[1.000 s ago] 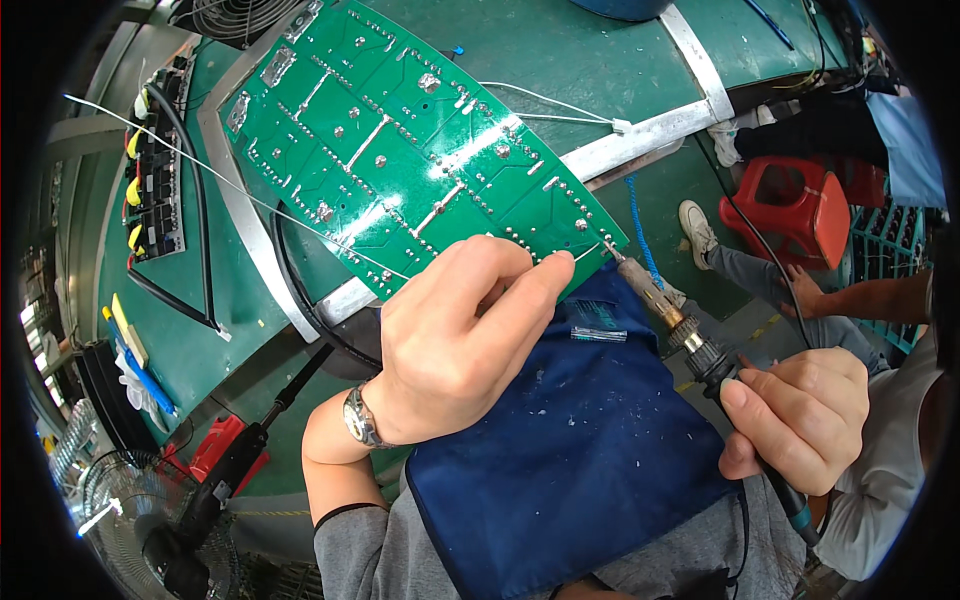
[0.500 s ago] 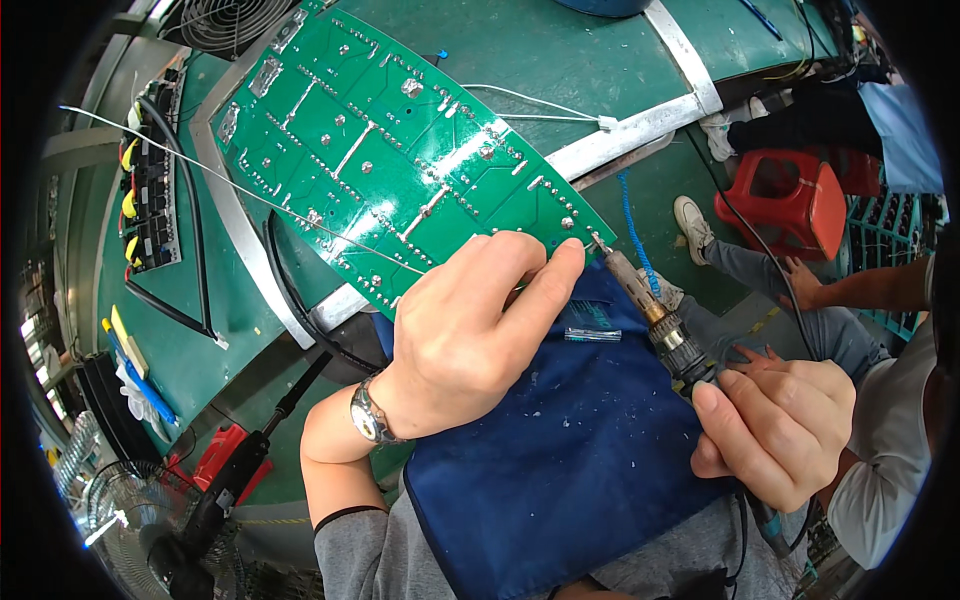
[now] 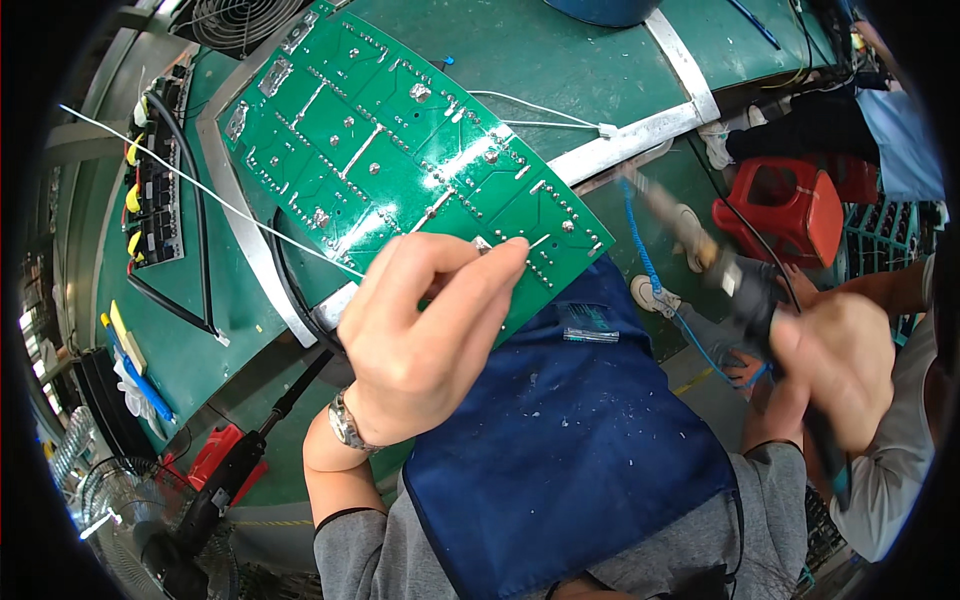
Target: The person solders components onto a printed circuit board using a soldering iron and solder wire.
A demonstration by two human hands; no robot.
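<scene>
A large green circuit board, solder side up, lies tilted across the bench's metal-edged front. Over its near part my left hand is closed with thumb and forefinger pinched, and a long thin strand of solder wire runs out of it to the upper left. The fingertips are above the board; whether they touch it I cannot tell. Off to the right, away from the board, my right hand grips a soldering iron by its dark handle. Hand and iron are both smeared by motion.
Cables and a black module with yellow parts are on the bench's left side. A white cable tie rests beyond the board. A fan stands lower left. At right are a red stool and a seated person.
My right hand has pulled the soldering iron up and right, off the board's right corner. My left hand has moved left with the solder wire, uncovering the board's near right part.
</scene>
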